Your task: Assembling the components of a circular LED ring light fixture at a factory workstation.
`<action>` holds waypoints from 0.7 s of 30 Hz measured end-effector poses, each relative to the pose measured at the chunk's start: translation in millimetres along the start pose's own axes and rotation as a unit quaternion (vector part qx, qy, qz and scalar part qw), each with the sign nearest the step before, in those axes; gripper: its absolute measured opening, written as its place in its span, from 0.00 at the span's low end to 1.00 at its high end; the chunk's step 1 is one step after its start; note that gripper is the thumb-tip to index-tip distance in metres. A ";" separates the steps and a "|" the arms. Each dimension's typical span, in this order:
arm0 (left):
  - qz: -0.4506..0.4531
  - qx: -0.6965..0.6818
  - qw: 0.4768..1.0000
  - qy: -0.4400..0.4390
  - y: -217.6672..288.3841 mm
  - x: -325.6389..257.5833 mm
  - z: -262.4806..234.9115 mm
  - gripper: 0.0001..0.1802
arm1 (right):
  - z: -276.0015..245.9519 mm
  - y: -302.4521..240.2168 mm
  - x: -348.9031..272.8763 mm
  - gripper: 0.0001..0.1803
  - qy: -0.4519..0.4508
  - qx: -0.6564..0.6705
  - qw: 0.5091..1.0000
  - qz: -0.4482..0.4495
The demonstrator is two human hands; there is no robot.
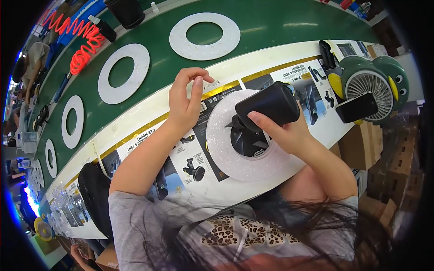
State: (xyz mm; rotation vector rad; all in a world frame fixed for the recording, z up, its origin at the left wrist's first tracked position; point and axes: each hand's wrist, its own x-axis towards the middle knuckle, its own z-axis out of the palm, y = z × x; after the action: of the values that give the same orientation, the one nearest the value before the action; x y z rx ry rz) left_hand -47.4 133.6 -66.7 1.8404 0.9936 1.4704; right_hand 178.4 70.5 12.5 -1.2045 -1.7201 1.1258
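Note:
My right hand (pixel 291 133) grips a black rounded box-shaped object (pixel 266 105), thumb across its near side. What exactly it is I cannot make out. It is over the right part of a white speckled ring (pixel 221 149), which lies flat on the worktop's printed sheets (pixel 192 169). A dark joint-like piece shows beside the object's lower left end, above the ring's hole. My left hand (pixel 185 99) hovers at the worktop's far edge, left of the ring, fingers bent and thumb apart, with nothing visible in its grasp.
Several similar white rings, one of them at the far middle (pixel 204 36), lie along the green surface (pixel 158 49). A green fan (pixel 373 88) stands at the right, a black phone-like slab (pixel 357 108) before it. Cardboard boxes (pixel 361 144) are below. A red coiled hose (pixel 83 49) hangs far left.

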 end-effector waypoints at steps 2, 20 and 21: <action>0.000 -0.002 1.000 0.002 0.4 0.0 0.1 0.08 | 0.9 0.2 -0.5 0.14 -0.004 0.006 1.000 0.013; -0.001 -0.007 1.000 0.007 -0.5 0.4 0.2 0.09 | 14.9 -3.1 -1.6 0.19 -0.054 0.035 0.997 0.050; -0.004 -0.010 1.000 0.006 0.0 0.3 0.5 0.09 | 15.0 -3.5 -1.6 0.19 -0.055 0.035 0.997 0.051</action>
State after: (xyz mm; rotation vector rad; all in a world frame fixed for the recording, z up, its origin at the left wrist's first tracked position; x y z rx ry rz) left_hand -46.9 133.9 -66.7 1.8132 0.9862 1.4841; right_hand 164.1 64.7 10.5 -1.2182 -1.7011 1.3239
